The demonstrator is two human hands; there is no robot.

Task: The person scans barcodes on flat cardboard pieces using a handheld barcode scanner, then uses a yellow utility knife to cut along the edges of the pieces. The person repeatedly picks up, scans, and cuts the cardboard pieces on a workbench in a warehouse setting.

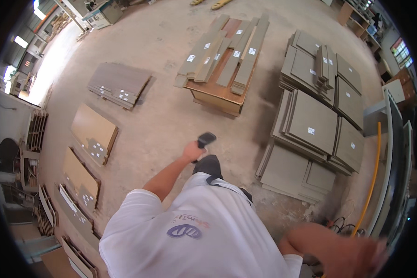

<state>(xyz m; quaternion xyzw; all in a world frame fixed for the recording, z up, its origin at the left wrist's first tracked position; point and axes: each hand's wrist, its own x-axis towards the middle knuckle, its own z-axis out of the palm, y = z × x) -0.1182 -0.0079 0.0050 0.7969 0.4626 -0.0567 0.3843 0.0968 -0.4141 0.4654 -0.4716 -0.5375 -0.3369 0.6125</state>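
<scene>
My left hand (193,151) is closed around the grip of a black handheld scanner (207,138), held out in front of my body over the concrete floor. The scanner's broad dark head points up and forward. My right arm reaches out to the lower right, and my right hand (368,257) is smeared by motion, so its fingers cannot be made out. It is nearest to a tall dark-faced frame (388,185) and an upright yellow pole (374,171).
Ahead, a low brown stack (217,99) carries long grey boards with white labels. Grey panels (310,113) are piled on the right. Labelled panel stacks (95,127) line the left side. Loose cables (340,225) lie near my right arm. Yellow forks (221,4) show at the far edge.
</scene>
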